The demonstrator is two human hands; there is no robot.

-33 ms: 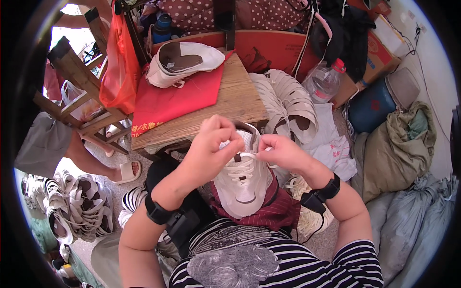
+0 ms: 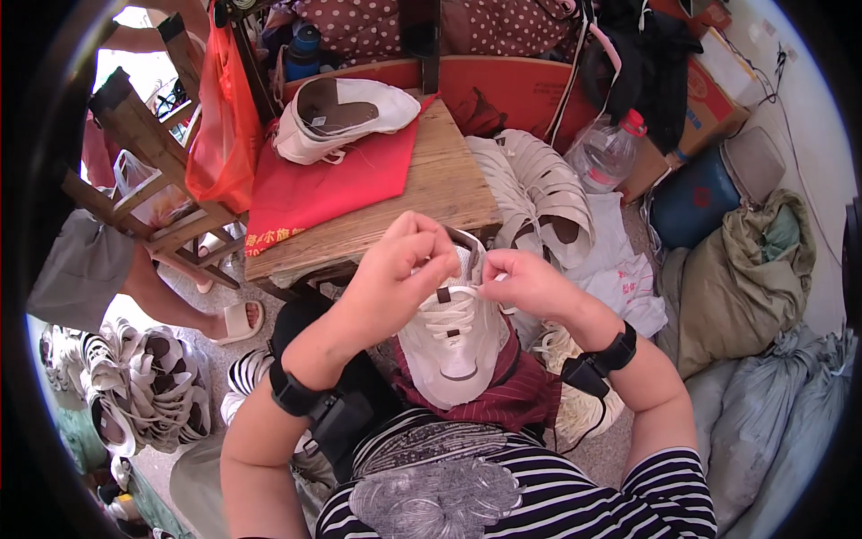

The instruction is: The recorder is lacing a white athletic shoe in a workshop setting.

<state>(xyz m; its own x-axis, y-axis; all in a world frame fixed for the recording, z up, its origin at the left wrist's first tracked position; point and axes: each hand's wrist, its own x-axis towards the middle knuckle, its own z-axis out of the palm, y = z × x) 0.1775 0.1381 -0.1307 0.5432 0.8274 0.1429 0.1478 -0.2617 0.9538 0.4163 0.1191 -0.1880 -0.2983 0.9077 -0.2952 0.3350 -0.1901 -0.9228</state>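
A white sneaker [image 2: 449,355] with white laces rests on my lap over dark red striped cloth [image 2: 530,395], its toe pointing toward me. At the right side of its upper lacing, my right hand [image 2: 525,280] pinches a white shoelace [image 2: 462,291] between thumb and fingers. Across from it my left hand [image 2: 404,260] is closed in a pinch near the tongue; what lies between its fingertips is too small to make out. Another white shoe [image 2: 395,103] with a brown lining lies on a red cloth bag [image 2: 377,171] on the wooden table [image 2: 458,180] ahead.
Stacked shoe uppers [image 2: 530,184] lie right of the table, beside a clear plastic bottle [image 2: 606,153] with a red cap. More uppers [image 2: 148,386] are piled on the floor at left. A person's sandalled foot [image 2: 238,322] is near the wooden chair frame [image 2: 148,162]. Sacks [image 2: 745,278] line the right.
My left hand has shifted very slightly at the sneaker's upper lacing. My right hand keeps its pinch in nearly the same spot.
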